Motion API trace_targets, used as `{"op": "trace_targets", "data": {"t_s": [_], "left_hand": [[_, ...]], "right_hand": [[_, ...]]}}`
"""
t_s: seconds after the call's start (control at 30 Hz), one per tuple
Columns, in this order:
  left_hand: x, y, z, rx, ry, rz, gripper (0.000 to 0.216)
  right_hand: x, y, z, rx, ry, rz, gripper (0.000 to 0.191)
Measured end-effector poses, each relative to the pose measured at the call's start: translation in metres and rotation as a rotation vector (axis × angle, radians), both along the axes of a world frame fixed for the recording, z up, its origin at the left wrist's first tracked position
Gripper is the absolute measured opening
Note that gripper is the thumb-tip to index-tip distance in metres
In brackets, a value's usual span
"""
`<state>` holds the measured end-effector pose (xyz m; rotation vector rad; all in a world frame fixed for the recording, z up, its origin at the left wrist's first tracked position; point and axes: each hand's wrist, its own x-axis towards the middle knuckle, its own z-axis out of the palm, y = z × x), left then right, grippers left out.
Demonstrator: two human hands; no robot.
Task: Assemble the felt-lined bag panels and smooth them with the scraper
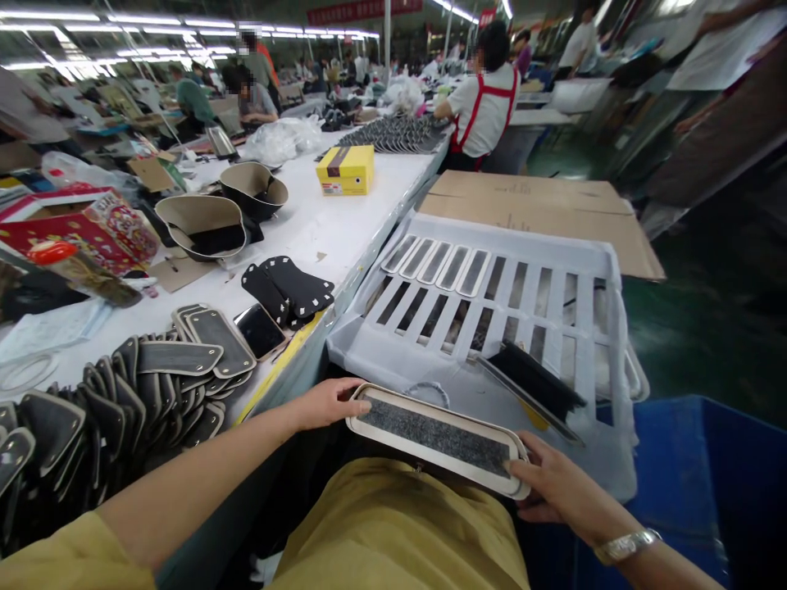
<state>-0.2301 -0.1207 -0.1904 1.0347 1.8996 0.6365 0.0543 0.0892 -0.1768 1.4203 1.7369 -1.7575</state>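
Just above my lap I hold a long, round-ended panel (436, 433) with a cream rim and a speckled dark grey middle. It slants slightly down to the right. My left hand (332, 403) is closed on its left end, thumb on top. At the opposite end my right hand (546, 475) grips the rim, its fingers partly hidden underneath. A bracelet circles my right wrist. Beyond the panel, a grey slatted plastic rack (350, 348) carries a row of several small pale-edged panels (435, 262) and a black folded piece (532, 385).
Many dark, pale-edged pieces (153, 385) are heaped on the left table beside a phone (259, 330) and black cut pieces (288, 288). Farther back are two open tan-lined forms (202, 225) and a yellow box (345, 170). Cardboard (529, 197) lies behind the rack; a blue bin (670, 475) stands right.
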Motion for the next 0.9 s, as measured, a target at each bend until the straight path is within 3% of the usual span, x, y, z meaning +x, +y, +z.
{"op": "trace_targets", "data": {"t_s": [0.13, 0.2, 0.27, 0.47, 0.7, 0.9], "left_hand": [[0.014, 0.008, 0.009, 0.196, 0.535, -0.361, 0.108], [0.019, 0.02, 0.01, 0.202, 0.64, -0.54, 0.111], [0.02, 0.031, 0.009, 0.158, 0.682, -0.632, 0.109], [0.02, 0.044, 0.013, 0.111, 0.713, -0.723, 0.081], [0.037, 0.05, 0.02, 0.051, 0.754, -0.734, 0.075], [0.104, 0.063, 0.006, 0.456, 0.741, -0.84, 0.075]], "right_hand": [[0.0, 0.001, 0.0, -0.003, -0.002, -0.016, 0.036], [0.0, 0.001, 0.001, 0.007, 0.001, -0.016, 0.037], [0.0, 0.0, 0.003, 0.01, 0.011, -0.018, 0.038], [0.001, 0.0, 0.002, -0.016, 0.018, -0.043, 0.041], [0.003, 0.004, -0.003, -0.029, 0.047, -0.026, 0.034], [0.008, 0.006, -0.011, -0.023, 0.056, -0.041, 0.034]]}}
